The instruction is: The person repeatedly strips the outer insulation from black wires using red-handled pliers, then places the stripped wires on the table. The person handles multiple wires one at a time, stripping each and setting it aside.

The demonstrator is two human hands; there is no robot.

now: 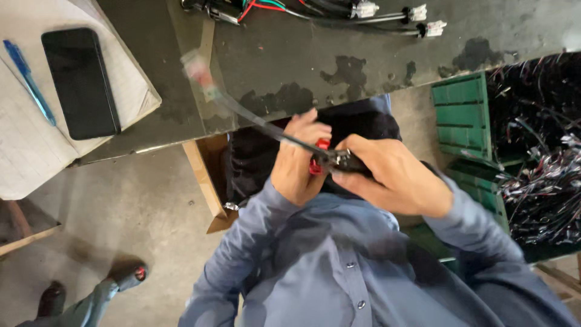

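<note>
A black wire harness [266,124] with a blurred pale connector at its far end slants up from your hands; a red clip [318,158] sits where you grip it.

- The cable [254,115] end near the table [363,54] is smeared by motion; we cannot tell what its pale and red tip is.
- The right hand [393,178] covers most of the dark tool [342,160], so we cannot make out its shape.
- The left hand [299,157] hides part of the red piece [319,154].
- The notebook [24,145], crate [478,121] and wire heap [544,175] run past the frame edges.
- Someone's shoes [91,290] at lower left are cut off.
</note>
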